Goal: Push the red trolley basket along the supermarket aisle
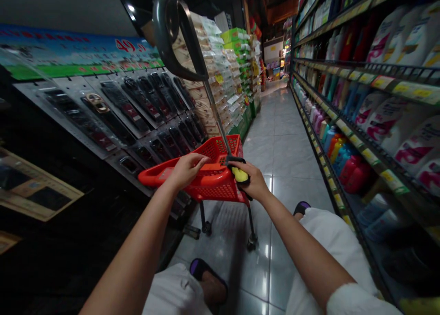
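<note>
A small red shopping cart (216, 187) with a perforated basket stands ahead of me on dark legs with casters. My left hand (189, 169) is closed over its near rim, fingers together and pointing right. At the cart's right corner, my right hand (253, 180) is wrapped round a black and yellow piece (240, 174) at the foot of a thin metal pole (217, 111). The pole leans up and to the left, with a dark loop-shaped handle (197, 54) near its top. My right fingertips are partly hidden.
Shelves of bottles (378, 79) line the right side. Packaged belts (127, 100) hang on a panel at left, under a blue and green banner (82, 54). Stacked packs (220, 77) stand beyond. A grey tiled aisle (288, 136) runs ahead; my feet are on both sides below.
</note>
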